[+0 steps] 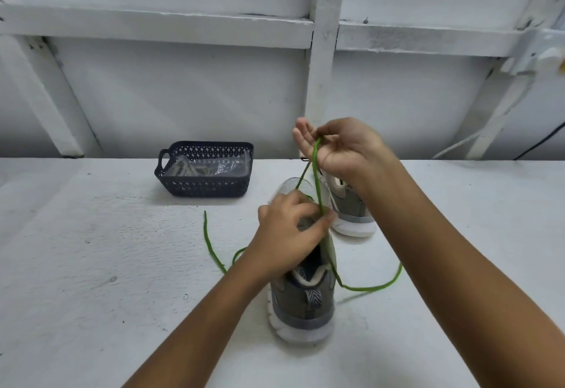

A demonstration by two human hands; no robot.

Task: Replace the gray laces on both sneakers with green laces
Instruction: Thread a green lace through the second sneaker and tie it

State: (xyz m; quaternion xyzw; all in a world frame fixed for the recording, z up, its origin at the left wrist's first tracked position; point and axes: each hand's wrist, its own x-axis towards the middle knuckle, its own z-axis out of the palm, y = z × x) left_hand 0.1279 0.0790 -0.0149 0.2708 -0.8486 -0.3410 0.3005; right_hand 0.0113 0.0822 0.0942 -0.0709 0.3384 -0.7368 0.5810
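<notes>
Thin bright-green cord lace [317, 179] runs taut from the near grey mesh sneaker w/ white sole [305, 302] up to right hand [339, 149], fingers pinching it. Left hand [287, 234] fingers grasp lace at the eyelets. Loose ends trail on white tabletop [91, 265] at 9 and 3 o'clock.

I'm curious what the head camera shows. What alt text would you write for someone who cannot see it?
A person's right hand lifts a loop of green lace above a gray sneaker on a white table, while the left hand pinches the lace at the shoe's tongue. A second sneaker and a dark basket sit behind.
</notes>
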